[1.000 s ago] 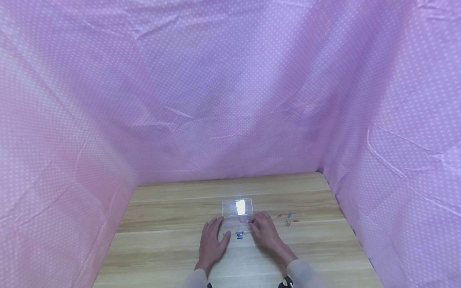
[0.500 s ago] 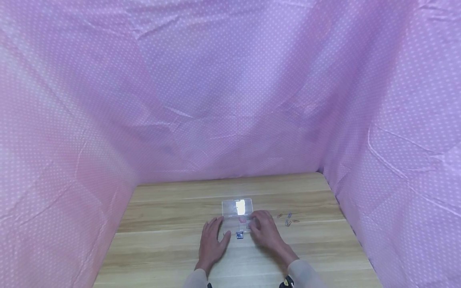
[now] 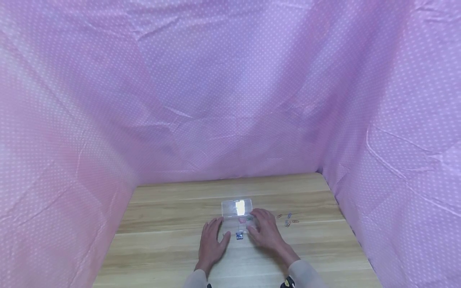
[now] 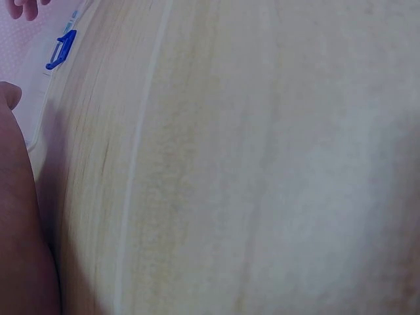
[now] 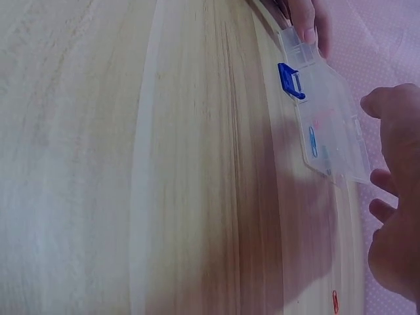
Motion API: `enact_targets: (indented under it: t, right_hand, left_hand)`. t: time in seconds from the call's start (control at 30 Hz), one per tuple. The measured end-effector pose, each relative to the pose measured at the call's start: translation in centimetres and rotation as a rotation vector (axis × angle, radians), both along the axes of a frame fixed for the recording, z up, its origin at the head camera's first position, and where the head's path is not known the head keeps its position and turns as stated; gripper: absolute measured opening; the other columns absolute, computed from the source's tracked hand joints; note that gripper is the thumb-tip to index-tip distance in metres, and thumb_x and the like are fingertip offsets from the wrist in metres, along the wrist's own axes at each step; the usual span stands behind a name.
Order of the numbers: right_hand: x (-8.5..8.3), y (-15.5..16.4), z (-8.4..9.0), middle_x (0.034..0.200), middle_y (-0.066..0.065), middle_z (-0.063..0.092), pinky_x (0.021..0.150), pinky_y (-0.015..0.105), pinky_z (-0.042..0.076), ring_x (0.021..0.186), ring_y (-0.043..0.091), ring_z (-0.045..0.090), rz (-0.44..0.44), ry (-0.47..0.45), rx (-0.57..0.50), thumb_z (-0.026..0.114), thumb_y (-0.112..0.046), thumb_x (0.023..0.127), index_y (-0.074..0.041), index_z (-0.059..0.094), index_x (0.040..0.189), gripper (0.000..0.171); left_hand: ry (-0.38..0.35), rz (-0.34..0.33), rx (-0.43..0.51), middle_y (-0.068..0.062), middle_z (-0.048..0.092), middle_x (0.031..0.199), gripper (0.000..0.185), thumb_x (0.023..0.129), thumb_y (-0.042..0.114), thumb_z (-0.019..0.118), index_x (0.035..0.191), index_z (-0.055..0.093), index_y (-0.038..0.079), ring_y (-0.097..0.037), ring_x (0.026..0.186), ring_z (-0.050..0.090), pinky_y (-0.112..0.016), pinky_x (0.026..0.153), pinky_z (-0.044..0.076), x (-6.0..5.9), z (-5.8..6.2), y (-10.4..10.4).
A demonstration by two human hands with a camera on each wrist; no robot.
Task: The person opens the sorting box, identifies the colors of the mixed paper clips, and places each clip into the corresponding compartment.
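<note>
A clear plastic box (image 3: 231,225) lies on the table with its lid (image 3: 230,208) tipped back and a blue latch (image 3: 239,236) at the front. Inside are pink paper clips (image 3: 242,220), a green paper clip (image 3: 249,219) and, in the right wrist view, a blue paper clip (image 5: 313,142). My left hand (image 3: 212,242) rests at the box's left side, thumb and fingers spread along it. Over the right end is my right hand (image 3: 267,231), thumb apart from its fingers and nothing visible between them.
Several loose paper clips (image 3: 295,221) lie on the wooden table (image 3: 162,240) right of my right hand. A red paper clip (image 5: 335,302) shows in the right wrist view. Pink dotted cloth (image 3: 230,120) hangs behind the table and at both sides.
My right hand's fingers have spread apart and drawn back slightly from the box's right part, where the green paper clip now shows. The left hand has stayed put.
</note>
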State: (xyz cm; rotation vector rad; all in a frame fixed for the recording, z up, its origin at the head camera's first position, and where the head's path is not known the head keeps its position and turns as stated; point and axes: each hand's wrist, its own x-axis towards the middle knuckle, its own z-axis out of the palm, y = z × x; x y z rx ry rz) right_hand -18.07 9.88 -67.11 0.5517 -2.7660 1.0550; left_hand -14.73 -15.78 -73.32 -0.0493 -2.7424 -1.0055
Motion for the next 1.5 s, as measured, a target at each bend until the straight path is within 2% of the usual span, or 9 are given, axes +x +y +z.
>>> enact_targets:
  t: [0.3, 0.5, 0.7, 0.9, 1.07, 1.2, 1.37, 1.5]
  right_hand:
    - [0.3, 0.8, 0.2, 0.168, 0.022, 0.057, 0.139, 0.075, 0.029, 0.161, 0.049, 0.047, -0.028, -0.084, 0.009, 0.080, -0.036, 0.101, -0.005, 0.060, 0.158, 0.068]
    - [0.3, 1.6, 0.0, 0.168, 0.023, 0.057, 0.139, 0.075, 0.030, 0.161, 0.048, 0.047, -0.044, -0.081, 0.003, 0.079, -0.038, 0.103, -0.004, 0.059, 0.157, 0.067]
    - [0.4, 2.9, -0.2, 0.174, 0.020, 0.051, 0.142, 0.072, 0.025, 0.166, 0.046, 0.041, -0.080, -0.131, 0.026, 0.076, -0.042, 0.105, -0.007, 0.054, 0.164, 0.072]
    - [0.5, 4.5, -0.2, 0.176, 0.019, 0.050, 0.142, 0.072, 0.023, 0.167, 0.044, 0.039, -0.124, -0.167, 0.005, 0.077, -0.042, 0.104, -0.009, 0.054, 0.165, 0.073]
    - [0.6, 5.9, -0.2, 0.175, 0.021, 0.050, 0.142, 0.074, 0.018, 0.167, 0.046, 0.039, -0.155, -0.157, -0.010, 0.077, -0.041, 0.105, -0.007, 0.054, 0.165, 0.072]
    - [0.6, 7.2, -0.5, 0.174, 0.023, 0.050, 0.140, 0.076, 0.020, 0.166, 0.048, 0.038, -0.175, -0.153, -0.017, 0.078, -0.040, 0.105, -0.005, 0.054, 0.164, 0.073]
    - [0.6, 8.7, -1.1, 0.166, 0.025, 0.057, 0.135, 0.077, 0.027, 0.158, 0.051, 0.045, -0.190, -0.088, -0.027, 0.083, -0.034, 0.101, -0.003, 0.062, 0.155, 0.065]
    - [0.5, 9.8, -1.5, 0.158, 0.027, 0.063, 0.132, 0.077, 0.030, 0.151, 0.052, 0.051, -0.194, -0.024, -0.040, 0.087, -0.026, 0.097, 0.000, 0.065, 0.150, 0.063]
  left_hand:
    - [-0.022, -0.003, -0.003, -0.009, 0.066, 0.164, 0.066, 0.105, 0.051, 0.071, 0.162, 0.060, 0.019, -0.036, 0.161, 0.054, -0.061, 0.145, 0.026, 0.1, -0.1, -0.1]
    - [-0.022, 0.006, -0.004, -0.009, 0.067, 0.164, 0.066, 0.105, 0.050, 0.072, 0.162, 0.060, 0.019, -0.036, 0.161, 0.054, -0.061, 0.145, 0.026, 0.1, 0.0, -0.1]
    - [-0.020, 0.009, -0.001, -0.009, 0.067, 0.163, 0.065, 0.105, 0.050, 0.072, 0.161, 0.061, 0.019, -0.036, 0.161, 0.055, -0.061, 0.145, 0.027, 0.0, -0.1, -0.1]
    - [-0.014, 0.007, 0.004, -0.010, 0.068, 0.163, 0.065, 0.104, 0.050, 0.073, 0.161, 0.062, 0.019, -0.036, 0.160, 0.055, -0.061, 0.145, 0.027, 0.0, 0.0, -0.1]
    - [-0.017, 0.005, 0.005, -0.010, 0.067, 0.163, 0.065, 0.105, 0.050, 0.073, 0.162, 0.061, 0.020, -0.036, 0.161, 0.054, -0.061, 0.145, 0.026, 0.0, 0.0, -0.1]
    - [0.009, 0.003, -0.009, -0.010, 0.068, 0.162, 0.065, 0.105, 0.049, 0.073, 0.161, 0.061, 0.019, -0.036, 0.159, 0.056, -0.062, 0.144, 0.029, 0.0, 0.1, 0.0]
    - [0.038, 0.002, -0.034, -0.011, 0.070, 0.160, 0.063, 0.104, 0.048, 0.074, 0.159, 0.064, 0.017, -0.037, 0.157, 0.058, -0.063, 0.142, 0.032, 0.0, 0.0, 0.0]
    - [0.018, 0.005, -0.034, -0.010, 0.069, 0.161, 0.064, 0.105, 0.048, 0.073, 0.160, 0.063, 0.017, -0.036, 0.159, 0.057, -0.060, 0.143, 0.030, 0.0, 0.0, -0.1]
